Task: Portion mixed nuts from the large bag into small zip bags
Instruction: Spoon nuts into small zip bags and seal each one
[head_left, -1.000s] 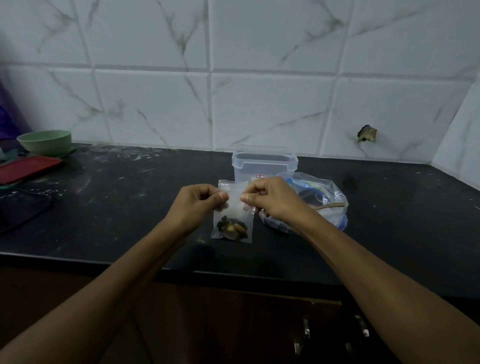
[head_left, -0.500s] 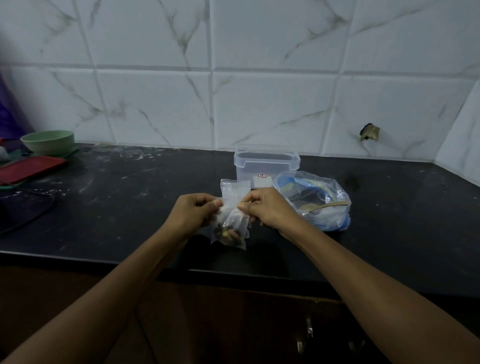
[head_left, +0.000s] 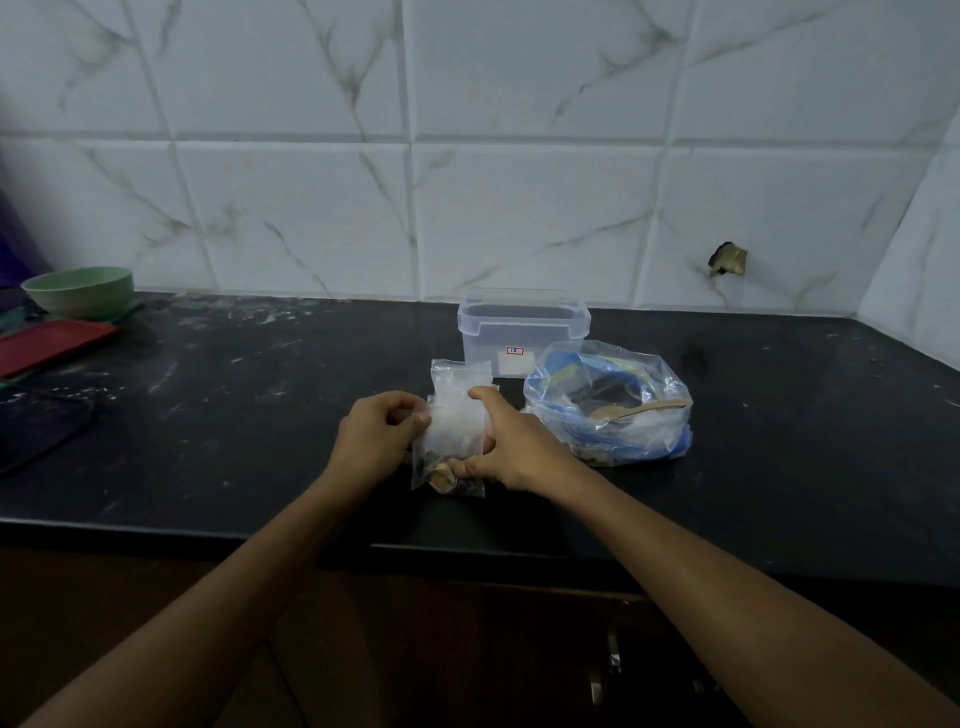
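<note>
Centrally, just in front of the clear plastic container (head_left: 523, 332): small zip bag (head_left: 451, 441) with a few nuts (head_left: 440, 472) at its bottom, pinched on one edge by left hand (head_left: 378, 435), gripped on the other by right hand (head_left: 511, 447). Right of container: large bag (head_left: 608, 408), wooden spoon (head_left: 636, 410) inside.

You have a black counter (head_left: 779, 467) with pale smudges, white grey-veined wall tiles (head_left: 519, 208), a pale green bowl (head_left: 78, 291), a red tray (head_left: 47, 345), and a clear, blue-tinted large bag (head_left: 613, 410).
</note>
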